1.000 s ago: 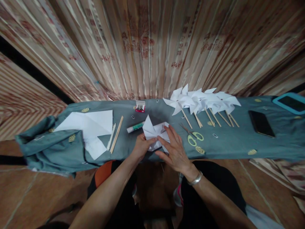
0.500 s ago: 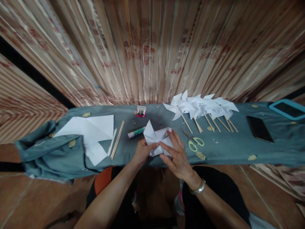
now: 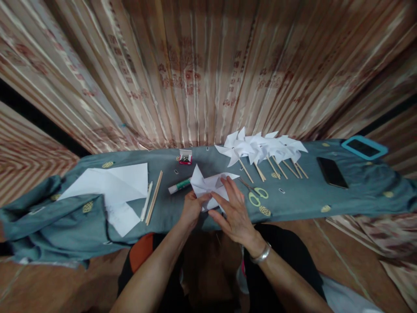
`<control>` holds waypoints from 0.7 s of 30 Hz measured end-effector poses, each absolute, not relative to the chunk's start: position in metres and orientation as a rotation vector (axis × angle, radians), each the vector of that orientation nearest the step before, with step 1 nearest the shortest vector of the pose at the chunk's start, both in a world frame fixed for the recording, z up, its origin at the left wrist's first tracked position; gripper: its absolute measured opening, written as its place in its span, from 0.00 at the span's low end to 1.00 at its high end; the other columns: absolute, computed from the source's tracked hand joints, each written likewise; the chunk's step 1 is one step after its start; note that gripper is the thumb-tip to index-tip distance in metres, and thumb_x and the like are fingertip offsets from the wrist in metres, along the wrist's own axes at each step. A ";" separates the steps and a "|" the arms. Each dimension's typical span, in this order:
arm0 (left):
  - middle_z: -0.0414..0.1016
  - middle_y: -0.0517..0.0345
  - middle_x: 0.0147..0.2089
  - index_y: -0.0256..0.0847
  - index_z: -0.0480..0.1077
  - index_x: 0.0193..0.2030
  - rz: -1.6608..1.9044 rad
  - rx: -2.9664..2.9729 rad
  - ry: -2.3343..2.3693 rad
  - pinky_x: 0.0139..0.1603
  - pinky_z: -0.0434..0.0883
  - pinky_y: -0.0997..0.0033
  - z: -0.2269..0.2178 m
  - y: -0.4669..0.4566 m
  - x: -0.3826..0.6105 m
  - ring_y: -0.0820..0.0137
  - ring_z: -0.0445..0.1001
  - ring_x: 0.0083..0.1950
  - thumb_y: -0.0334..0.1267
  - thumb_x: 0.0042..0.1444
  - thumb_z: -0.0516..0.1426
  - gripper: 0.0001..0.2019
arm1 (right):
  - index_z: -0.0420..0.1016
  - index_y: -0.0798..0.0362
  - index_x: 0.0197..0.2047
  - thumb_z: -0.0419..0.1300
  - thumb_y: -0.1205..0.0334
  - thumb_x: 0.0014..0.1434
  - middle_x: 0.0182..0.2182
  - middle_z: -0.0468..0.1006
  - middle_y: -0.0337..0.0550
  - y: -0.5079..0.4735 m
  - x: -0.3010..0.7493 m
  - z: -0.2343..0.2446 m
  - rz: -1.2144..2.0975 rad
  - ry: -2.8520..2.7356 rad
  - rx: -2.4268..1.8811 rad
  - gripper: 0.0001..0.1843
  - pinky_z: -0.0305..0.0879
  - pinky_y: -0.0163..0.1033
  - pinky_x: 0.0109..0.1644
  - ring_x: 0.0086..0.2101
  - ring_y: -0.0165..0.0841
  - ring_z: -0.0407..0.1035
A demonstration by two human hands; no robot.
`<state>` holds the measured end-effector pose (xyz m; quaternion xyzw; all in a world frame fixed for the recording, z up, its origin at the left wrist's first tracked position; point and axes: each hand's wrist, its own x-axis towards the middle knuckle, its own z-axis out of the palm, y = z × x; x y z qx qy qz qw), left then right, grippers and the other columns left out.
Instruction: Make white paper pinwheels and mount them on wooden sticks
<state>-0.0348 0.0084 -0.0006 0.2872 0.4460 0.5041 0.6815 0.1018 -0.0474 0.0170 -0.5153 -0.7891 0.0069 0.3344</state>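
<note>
Pinching the folded white paper pinwheel (image 3: 202, 185) at its near left edge, the left hand (image 3: 193, 205) is the first thing I check from my end; its grip is narrow, thumb on top and pointing toward the middle, though I cannot see its fingers underneath. On my feed the right hand (image 3: 235, 213), with a silver metal bracelet (image 3: 261, 254) at the wrist, is wide: fingers spread, two fingertips on the paper, thumb apart from them.

I have the pinwheel in front of the person at the near edge of the blue-green cloth-covered table (image 3: 301, 201), and I take it as the centre of the clock. At nine o'clock I see a white-and-green glue stick (image 3: 180, 186), then two slim wooden sticks (image 3: 154, 198), a slim white rod (image 3: 146, 201) and folded white paper sheets (image 3: 125, 180). Between ten and eleven sits a small open red-and-white box (image 3: 185, 158) with metallic bits inside. Between one and two I count an overlapping row of white paper pinwheels on wooden sticks (image 3: 260, 147). Near three lie green-handled scissors (image 3: 253, 190) and, farther out, a black phone (image 3: 332, 172); a blue-framed tablet (image 3: 363, 147) rests at half past two.
</note>
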 end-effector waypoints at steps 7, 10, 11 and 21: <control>0.79 0.57 0.26 0.34 0.76 0.29 1.378 0.528 1.056 0.36 0.71 0.68 0.007 0.034 -0.057 0.68 0.75 0.28 0.34 0.25 0.71 0.19 | 0.73 0.52 0.55 0.50 0.58 0.67 0.63 0.64 0.52 -0.034 0.106 0.029 0.155 -1.715 -1.422 0.18 0.61 0.49 0.63 0.61 0.41 0.61; 0.80 0.57 0.30 0.35 0.76 0.32 1.497 0.504 1.038 0.42 0.72 0.66 0.012 0.042 -0.072 0.67 0.77 0.32 0.34 0.26 0.72 0.21 | 0.75 0.51 0.52 0.51 0.59 0.66 0.54 0.75 0.50 -0.029 0.105 0.029 0.207 -1.673 -1.449 0.16 0.65 0.46 0.60 0.54 0.38 0.69; 0.80 0.57 0.31 0.36 0.76 0.33 1.523 0.511 1.028 0.44 0.73 0.65 0.013 0.043 -0.076 0.67 0.78 0.34 0.34 0.27 0.71 0.21 | 0.75 0.50 0.51 0.52 0.60 0.66 0.51 0.77 0.48 -0.029 0.104 0.029 0.220 -1.682 -1.456 0.16 0.66 0.45 0.59 0.52 0.38 0.71; 0.79 0.60 0.32 0.37 0.74 0.34 1.637 0.498 0.967 0.51 0.73 0.66 0.024 0.049 -0.091 0.68 0.78 0.39 0.27 0.33 0.68 0.17 | 0.76 0.50 0.38 0.52 0.64 0.65 0.33 0.80 0.42 -0.041 0.104 0.023 0.277 -1.822 -1.562 0.11 0.69 0.41 0.47 0.37 0.35 0.74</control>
